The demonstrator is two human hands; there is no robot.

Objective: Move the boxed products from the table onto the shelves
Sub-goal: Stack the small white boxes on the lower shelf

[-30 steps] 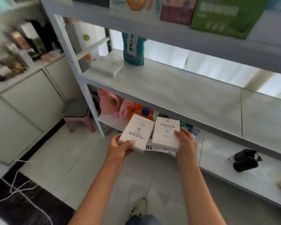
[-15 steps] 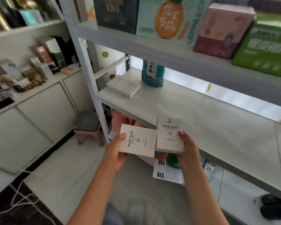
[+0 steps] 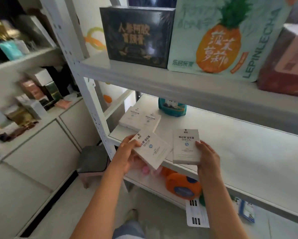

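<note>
My left hand (image 3: 127, 153) grips a flat white box (image 3: 152, 150), tilted, at the front left corner of the middle shelf (image 3: 239, 152). My right hand (image 3: 207, 156) holds a second white box (image 3: 186, 146) upright by its right edge, over the shelf's front edge. Two matching white boxes (image 3: 139, 119) lie flat side by side at the back left of that shelf.
A teal pouch (image 3: 172, 107) stands at the back of the middle shelf. The upper shelf carries a black box (image 3: 138, 35), a pineapple-print pack (image 3: 220, 37) and a red box (image 3: 286, 64). Below sit an orange bottle (image 3: 182, 187) and papers. A stool (image 3: 93, 161) stands left of the rack's post (image 3: 93, 107).
Both hands have risen with their boxes from below the middle shelf up to its front edge, nearer the two boxes lying there. The view has tilted upward.
</note>
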